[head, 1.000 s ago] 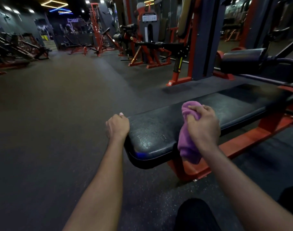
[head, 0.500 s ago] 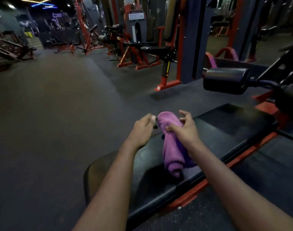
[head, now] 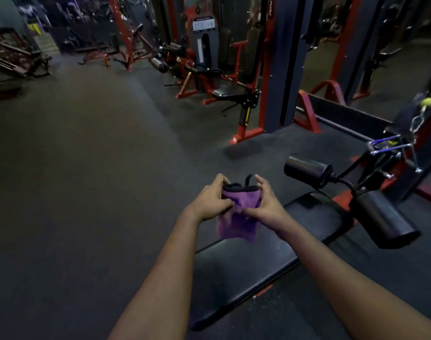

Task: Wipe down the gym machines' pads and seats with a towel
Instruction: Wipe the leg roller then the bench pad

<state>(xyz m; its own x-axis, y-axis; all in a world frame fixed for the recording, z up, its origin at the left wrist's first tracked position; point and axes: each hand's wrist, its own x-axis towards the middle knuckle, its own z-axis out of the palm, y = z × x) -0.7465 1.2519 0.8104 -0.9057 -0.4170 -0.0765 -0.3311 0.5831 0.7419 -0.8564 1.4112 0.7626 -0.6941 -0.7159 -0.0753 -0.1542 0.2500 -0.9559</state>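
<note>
Both hands meet at the centre of the frame and hold the towel (head: 236,224) up in the air between them, off the bench (head: 246,271), which runs from the lower middle toward the right. The left hand (head: 209,200) has its fingers curled over the towel's black-trimmed top edge, thumb pinching the front. The right hand (head: 263,204) takes the other side. Its thumb lies across the cloth and its fingers stand fairly straight behind it. Blur makes it hard to say how firmly they close, but it looks like a light pinch. The rest of the towel hangs loose below the hands, over the bench's left edge.

Gripped by its top edge with two hands and touching no surface, the towel is probably being refolded or turned to a fresh face, not wiped with. A flat, folded cloth would cover more pad at each pass.

At the right of the frame a small roller (head: 305,171) sits just beyond the right hand, and a bigger roller (head: 381,222) lies near the right edge, both on the arm at the bench's far end. They are within easy reach, so they seem the likely next pads.
</note>
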